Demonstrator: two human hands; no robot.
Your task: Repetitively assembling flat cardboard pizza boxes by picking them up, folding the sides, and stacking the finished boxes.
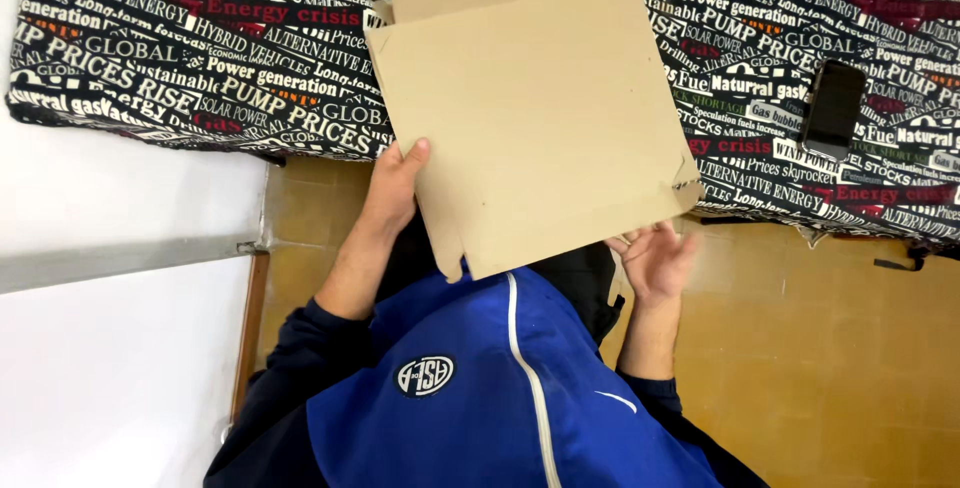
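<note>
Gripping the flat cardboard sheet (530, 108) at its lower edges, the left hand (395, 183) pinches one side while the right hand (655, 258) cups underneath, fingers loosely open. It hangs over the printed tablecloth (200, 48), probably kept flat by that two-sided support.

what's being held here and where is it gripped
A flat cardboard sheet: the left hand pinches its left edge, and the right hand props its lower right corner.

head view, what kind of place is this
Probably an indoor room at home or in a small workshop: a table under a black cloth printed with words, an ochre tiled floor, and a dark phone left on the cloth beside the flat cardboard box blank.
</note>
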